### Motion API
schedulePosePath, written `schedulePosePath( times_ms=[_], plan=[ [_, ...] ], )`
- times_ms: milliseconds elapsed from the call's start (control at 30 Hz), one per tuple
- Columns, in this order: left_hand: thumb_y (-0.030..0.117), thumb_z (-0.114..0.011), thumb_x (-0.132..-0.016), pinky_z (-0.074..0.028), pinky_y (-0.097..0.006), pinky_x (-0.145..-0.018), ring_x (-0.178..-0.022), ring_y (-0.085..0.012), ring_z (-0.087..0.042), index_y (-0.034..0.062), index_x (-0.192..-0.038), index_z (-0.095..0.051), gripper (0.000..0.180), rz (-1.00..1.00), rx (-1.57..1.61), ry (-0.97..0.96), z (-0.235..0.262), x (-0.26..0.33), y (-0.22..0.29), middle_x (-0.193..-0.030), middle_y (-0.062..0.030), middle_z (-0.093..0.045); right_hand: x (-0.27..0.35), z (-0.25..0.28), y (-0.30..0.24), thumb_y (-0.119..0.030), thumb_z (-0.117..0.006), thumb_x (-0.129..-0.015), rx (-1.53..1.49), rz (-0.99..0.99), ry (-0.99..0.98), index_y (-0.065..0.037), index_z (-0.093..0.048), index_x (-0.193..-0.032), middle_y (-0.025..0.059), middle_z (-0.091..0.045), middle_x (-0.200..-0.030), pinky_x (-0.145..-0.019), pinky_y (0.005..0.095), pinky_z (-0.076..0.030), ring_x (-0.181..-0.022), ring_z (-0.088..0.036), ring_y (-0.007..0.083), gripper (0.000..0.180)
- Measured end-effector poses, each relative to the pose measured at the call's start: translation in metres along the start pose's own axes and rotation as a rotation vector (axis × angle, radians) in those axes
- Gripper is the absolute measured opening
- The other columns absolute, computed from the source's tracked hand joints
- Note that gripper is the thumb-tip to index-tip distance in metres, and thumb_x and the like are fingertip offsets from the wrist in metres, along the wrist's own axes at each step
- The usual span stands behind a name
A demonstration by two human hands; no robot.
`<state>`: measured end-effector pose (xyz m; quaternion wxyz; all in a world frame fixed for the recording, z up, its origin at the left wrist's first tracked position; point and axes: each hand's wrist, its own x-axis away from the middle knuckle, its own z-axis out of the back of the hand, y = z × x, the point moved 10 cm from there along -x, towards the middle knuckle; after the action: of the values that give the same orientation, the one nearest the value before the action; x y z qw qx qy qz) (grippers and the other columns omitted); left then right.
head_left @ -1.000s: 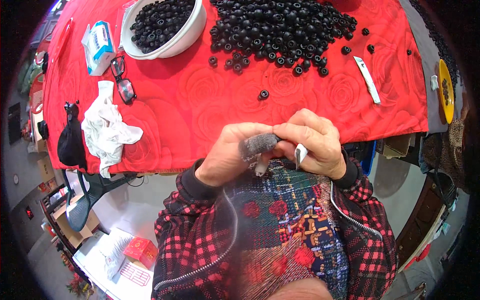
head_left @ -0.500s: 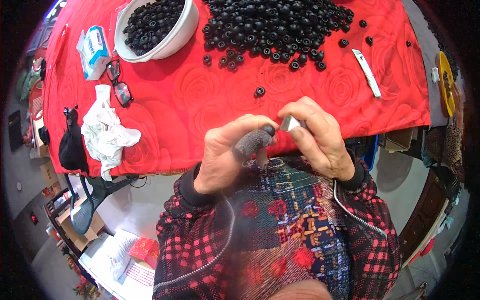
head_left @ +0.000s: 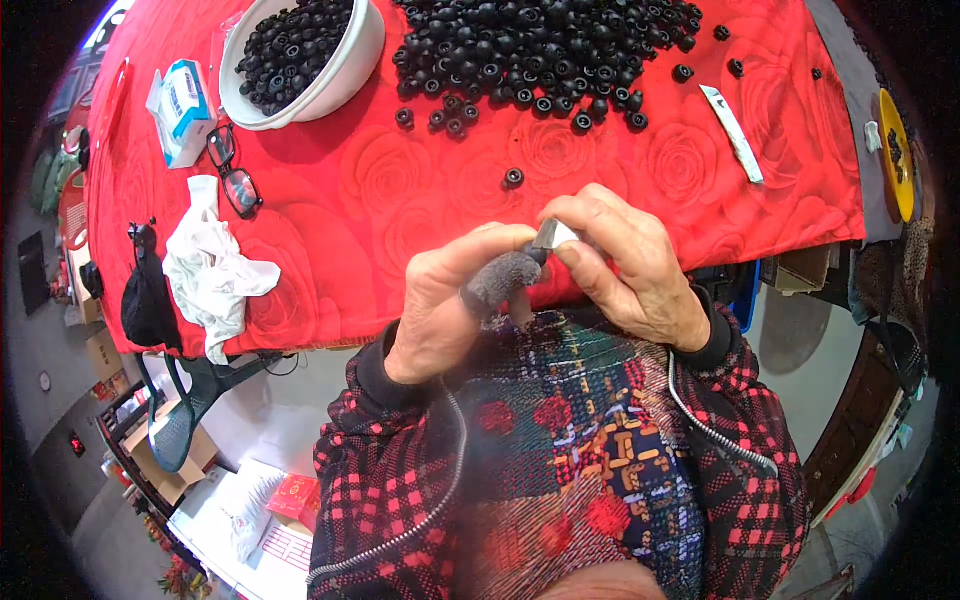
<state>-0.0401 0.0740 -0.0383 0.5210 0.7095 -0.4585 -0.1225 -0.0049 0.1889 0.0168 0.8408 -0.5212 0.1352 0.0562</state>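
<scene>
Above the table's near edge, my left hand (head_left: 440, 295) pinches a small black round plastic piece (head_left: 539, 254) between thumb and forefinger. A grey fuzzy sleeve (head_left: 500, 281) covers that forefinger. My right hand (head_left: 640, 268) grips a short flat metal blade (head_left: 546, 235) with a white end, thumb below and fingers above. The blade's edge lies against the black piece, or very nearly so, and hides part of it. Just beyond my hands, a single black piece (head_left: 514, 178) rests on the red cloth.
A heap of black pieces (head_left: 540, 55) covers the far middle. Left of it stands a white bowl (head_left: 357, 65) full of them. Glasses (head_left: 240, 188), a tissue box (head_left: 185, 115), a white cloth (head_left: 215, 270) and a black pouch (head_left: 147, 295) lie left. A narrow white packet (head_left: 733, 137) lies right.
My right hand has moved left and slightly away from me, bringing the blade from beside the black piece onto or right against it. My left hand has barely shifted.
</scene>
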Motion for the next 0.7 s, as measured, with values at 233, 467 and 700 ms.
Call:
schedulePosePath(
  times_ms=[233,467,700],
  plan=[
    [0.003,-0.055,-0.091,-0.048,-0.023,-0.06,-0.069,-0.0102,-0.059,0.0,-0.116,-0.059,0.025,-0.017,-0.041,-0.026,0.001,-0.002,0.0,-0.096,-0.0057,-0.061,0.001,-0.003,0.005,-0.012,-0.056,-0.089,-0.046,-0.017,-0.041,0.004,-0.055,-0.105,0.0112,-0.051,-0.077,-0.059,0.033,-0.04,-0.066,-0.051,0.0236,0.022],
    [0.005,-0.055,-0.092,-0.048,-0.023,-0.06,-0.068,-0.0097,-0.059,0.0005,-0.114,-0.06,0.024,0.069,0.02,0.002,0.003,0.0,-0.009,-0.092,-0.0036,-0.062,0.001,-0.005,0.008,-0.012,-0.057,-0.089,-0.069,0.014,-0.065,0.002,-0.056,-0.103,0.0113,-0.053,-0.078,-0.059,0.0327,-0.041,-0.066,-0.052,0.0246,0.02],
    [0.006,-0.055,-0.092,-0.048,-0.023,-0.06,-0.067,-0.01,-0.059,0.0,-0.115,-0.06,0.024,0.083,0.051,0.019,0.006,0.0,-0.015,-0.091,-0.0041,-0.064,-0.001,-0.006,0.012,-0.013,-0.058,-0.088,-0.124,0.02,-0.095,0.002,-0.057,-0.1,0.0112,-0.053,-0.077,-0.059,0.0334,-0.042,-0.066,-0.052,0.0252,0.019]
  ],
)
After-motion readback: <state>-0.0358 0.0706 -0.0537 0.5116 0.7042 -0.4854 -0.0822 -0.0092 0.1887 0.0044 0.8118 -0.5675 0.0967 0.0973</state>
